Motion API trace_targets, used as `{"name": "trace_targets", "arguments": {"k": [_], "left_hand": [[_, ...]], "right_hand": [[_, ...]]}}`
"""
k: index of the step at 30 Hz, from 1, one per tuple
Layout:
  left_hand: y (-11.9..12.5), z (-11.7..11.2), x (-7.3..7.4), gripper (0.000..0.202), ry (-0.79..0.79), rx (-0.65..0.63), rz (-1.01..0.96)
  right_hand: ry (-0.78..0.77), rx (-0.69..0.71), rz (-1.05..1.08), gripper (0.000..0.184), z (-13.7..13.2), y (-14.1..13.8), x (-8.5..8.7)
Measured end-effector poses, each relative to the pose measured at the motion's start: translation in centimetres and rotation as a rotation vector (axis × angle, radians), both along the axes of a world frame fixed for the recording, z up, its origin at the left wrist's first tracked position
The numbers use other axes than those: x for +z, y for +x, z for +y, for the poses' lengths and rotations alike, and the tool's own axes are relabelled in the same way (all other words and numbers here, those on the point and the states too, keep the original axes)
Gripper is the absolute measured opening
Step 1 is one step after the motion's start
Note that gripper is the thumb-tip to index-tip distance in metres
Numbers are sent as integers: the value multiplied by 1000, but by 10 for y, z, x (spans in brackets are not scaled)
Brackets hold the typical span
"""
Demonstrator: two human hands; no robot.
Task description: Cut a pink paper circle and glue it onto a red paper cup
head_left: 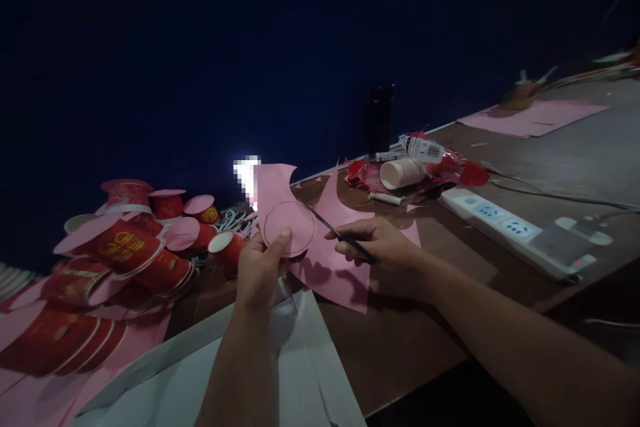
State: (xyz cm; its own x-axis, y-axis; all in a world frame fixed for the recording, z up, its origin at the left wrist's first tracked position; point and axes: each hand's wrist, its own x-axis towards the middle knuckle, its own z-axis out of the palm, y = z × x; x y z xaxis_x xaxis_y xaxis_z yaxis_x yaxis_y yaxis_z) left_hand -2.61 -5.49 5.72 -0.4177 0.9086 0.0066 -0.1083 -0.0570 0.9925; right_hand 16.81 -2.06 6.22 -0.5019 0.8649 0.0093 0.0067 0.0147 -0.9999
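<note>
My left hand (pixel 263 267) pinches a sheet of pink paper (pixel 275 183) between thumb and fingers. A drawn circle (pixel 295 230) shows on the sheet, and curved pieces are cut out of its edges. Closed around the black handle of a pair of scissors (pixel 345 237) is my right hand (pixel 377 250). The blades point up and left, at the paper beside the circle's upper right edge. Another pink sheet with curved cut edges (pixel 335 280) lies behind and below, partly hidden by my hands; I cannot tell whether it joins the held piece.
Red paper cups with pink discs (pixel 130 247) crowd the left side. A white box lid or tray (pixel 320 360) lies under my left forearm. To the right are a power strip (pixel 495 227), a stack of paper cups (pixel 403 173) and a pink sheet (pixel 530 117). A dark bottle (pixel 380 117) stands behind.
</note>
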Motion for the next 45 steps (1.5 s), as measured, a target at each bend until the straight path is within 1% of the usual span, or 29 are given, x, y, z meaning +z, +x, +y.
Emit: {"name": "trace_targets", "arguments": {"k": [6,14,17,20,22,26,28,30,33,35,36,37,40,42,45], "left_hand": [[-1,1,-2,37,-13,-8,19],[-2,3,-4,39,-48,-3,-38],[-2,6,-5,40,-54,47,-18],[-2,7,-5,41,8,108,-33],[-2,6,-3,39,21,140,-42],[-9,6,-2,32,-19,273,58],[-15,7,-4,34,22,301,99],[-18,7,-5,37,91,292,83],[-17,7,-7,40,153,242,-18],[-13,7,-10,38,144,244,-86],[-10,8,-12,38,116,217,-117],[-7,11,-15,38,100,194,-156],[0,27,-18,37,-8,220,-263],[4,43,-18,33,24,195,-269],[10,69,-20,30,138,215,-380]], "right_hand": [[-11,-12,-6,43,2,-1,-4],[-30,-22,2,43,4,-2,-7],[-49,-22,41,42,9,-2,-9],[-70,-45,85,41,11,-4,-12],[-98,-75,96,41,10,-6,-14],[-181,-110,142,47,4,-10,-14],[-194,-113,106,48,3,-12,-14],[-203,-141,39,51,5,-14,-15],[-208,-180,14,54,11,-16,-22],[-182,-216,51,52,15,-18,-27],[-164,-228,90,52,16,-19,-29],[-154,-253,128,51,17,-21,-31],[-128,-346,200,53,22,-29,-29],[-82,-353,216,54,27,-39,-24],[-13,-307,251,52,38,-58,-19]]}}
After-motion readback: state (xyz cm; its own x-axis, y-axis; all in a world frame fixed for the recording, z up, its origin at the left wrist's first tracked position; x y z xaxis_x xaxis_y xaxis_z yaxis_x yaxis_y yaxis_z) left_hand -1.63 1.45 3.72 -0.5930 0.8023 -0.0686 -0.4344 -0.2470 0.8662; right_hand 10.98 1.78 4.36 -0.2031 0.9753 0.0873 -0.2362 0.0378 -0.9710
